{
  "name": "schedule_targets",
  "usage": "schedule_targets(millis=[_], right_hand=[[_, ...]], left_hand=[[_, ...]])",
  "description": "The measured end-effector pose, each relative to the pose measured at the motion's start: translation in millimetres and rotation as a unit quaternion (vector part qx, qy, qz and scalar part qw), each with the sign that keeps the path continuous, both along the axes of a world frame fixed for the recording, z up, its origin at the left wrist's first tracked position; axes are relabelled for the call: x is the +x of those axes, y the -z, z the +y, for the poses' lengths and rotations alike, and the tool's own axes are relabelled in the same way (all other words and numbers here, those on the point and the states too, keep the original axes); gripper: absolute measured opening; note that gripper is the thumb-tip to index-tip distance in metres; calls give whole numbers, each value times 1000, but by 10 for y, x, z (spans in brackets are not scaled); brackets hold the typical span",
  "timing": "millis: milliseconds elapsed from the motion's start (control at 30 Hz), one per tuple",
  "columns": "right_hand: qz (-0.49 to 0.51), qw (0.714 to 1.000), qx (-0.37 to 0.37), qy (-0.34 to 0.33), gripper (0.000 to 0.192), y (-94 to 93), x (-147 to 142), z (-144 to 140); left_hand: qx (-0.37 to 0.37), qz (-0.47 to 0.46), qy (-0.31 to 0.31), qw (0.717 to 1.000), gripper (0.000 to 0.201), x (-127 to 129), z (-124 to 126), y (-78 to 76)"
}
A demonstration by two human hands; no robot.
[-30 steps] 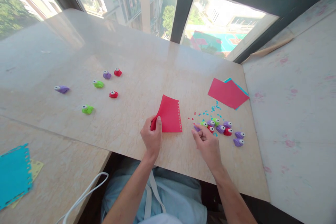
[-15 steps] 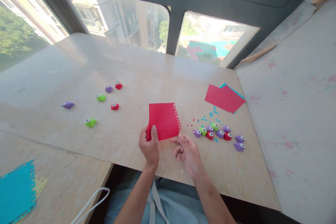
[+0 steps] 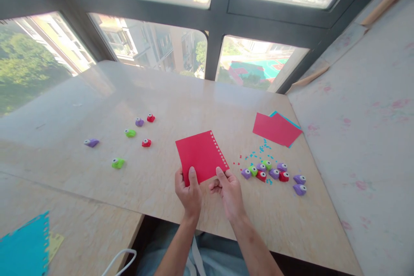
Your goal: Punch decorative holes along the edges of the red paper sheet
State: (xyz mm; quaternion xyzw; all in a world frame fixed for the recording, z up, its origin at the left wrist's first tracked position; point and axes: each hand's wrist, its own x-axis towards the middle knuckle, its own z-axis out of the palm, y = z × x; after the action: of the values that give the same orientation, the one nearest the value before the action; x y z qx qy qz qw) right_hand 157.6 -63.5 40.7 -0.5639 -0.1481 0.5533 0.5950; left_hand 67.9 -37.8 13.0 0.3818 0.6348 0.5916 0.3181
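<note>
A square sheet of red paper (image 3: 199,155) is held up just above the tabletop, turned slightly. Along its right edge runs a row of small punched holes. My left hand (image 3: 190,194) grips the lower left corner, thumb on top and fingers underneath. At the lower right corner, my right hand (image 3: 232,194) pinches the paper between thumb and index finger, its other fingers curled. Several small craft punches (image 3: 274,174) in purple, green and red cluster to the right of my right hand, with tiny blue and red paper bits (image 3: 261,150) scattered beside them.
More craft punches (image 3: 130,133) stand spread out on the left of the table (image 3: 181,103). Red and blue sheets (image 3: 274,129) overlap at the back right. A blue sheet with notched edges (image 3: 27,246) lies over yellow paper (image 3: 55,245) at lower left, near a white cable (image 3: 121,261).
My right thumb and fingers have closed on the sheet's lower right corner. The sheet has rotated anticlockwise. The camera view has tilted up a little.
</note>
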Motion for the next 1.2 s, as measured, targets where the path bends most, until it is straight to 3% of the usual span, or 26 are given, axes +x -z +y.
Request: schedule_targets(millis=[100,233,400,533,700,933,1200], right_hand=[[-46,999,11,8,43,12,73,80],[-108,993,42,-24,47,3,359,147],[-206,963,54,-167,48,-97,814,162],[-271,932,38,-240,52,-156,1013,164],[-279,918,23,-282,50,-133,1027,161],[-271,902,23,-335,48,-48,965,172],[-281,889,35,-361,41,-4,822,251]], left_hand=[[12,-53,28,998,33,-5,2,25],[28,-195,41,980,37,-28,31,24],[32,-309,70,948,41,-153,41,1],[-10,-334,163,928,47,-301,-12,0],[-86,-320,253,909,48,-453,-12,-71],[-159,-304,306,888,53,-592,192,-166],[-135,-80,238,958,44,-662,266,-103]])
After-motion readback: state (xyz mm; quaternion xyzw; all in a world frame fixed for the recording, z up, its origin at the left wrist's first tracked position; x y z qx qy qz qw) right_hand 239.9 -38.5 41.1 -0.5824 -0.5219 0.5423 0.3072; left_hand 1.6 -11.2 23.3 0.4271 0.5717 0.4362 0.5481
